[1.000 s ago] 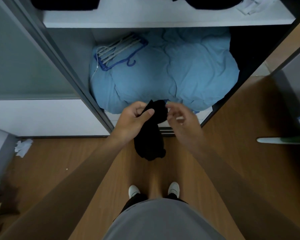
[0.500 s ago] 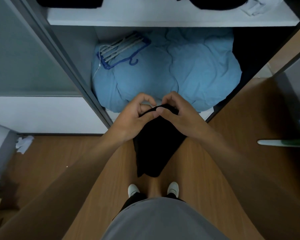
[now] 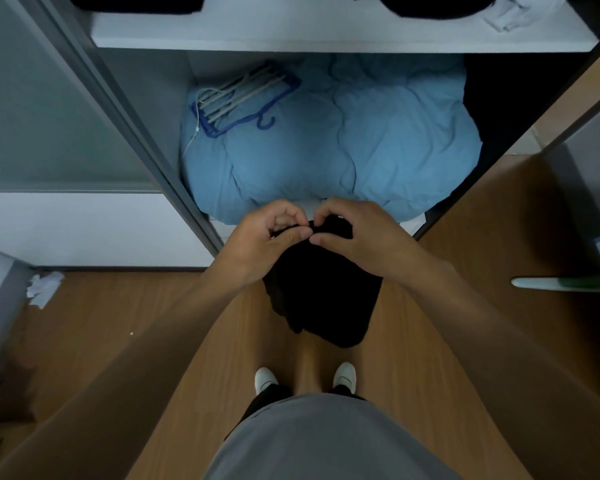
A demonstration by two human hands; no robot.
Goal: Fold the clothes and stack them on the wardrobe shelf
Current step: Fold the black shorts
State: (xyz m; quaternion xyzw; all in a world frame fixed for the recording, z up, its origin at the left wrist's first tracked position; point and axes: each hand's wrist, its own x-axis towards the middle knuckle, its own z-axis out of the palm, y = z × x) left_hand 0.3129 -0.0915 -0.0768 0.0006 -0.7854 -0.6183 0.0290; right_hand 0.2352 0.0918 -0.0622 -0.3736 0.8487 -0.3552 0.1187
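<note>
Both the left hand and right hand pinch the top edge of a black cloth garment, hanging above the wooden floor. Behind, a puffy light-blue quilt carrying a blue plastic hanger fills the wardrobe under the white shelf.

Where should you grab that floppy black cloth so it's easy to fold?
Probably along its top edge, coming from above, pinching near each end. The limp black cloth garment hangs straight down from that edge, so its weight pulls it flat. The left hand and right hand already pinch it there, close together at the middle; sliding them apart toward the corners should spread it.
</note>
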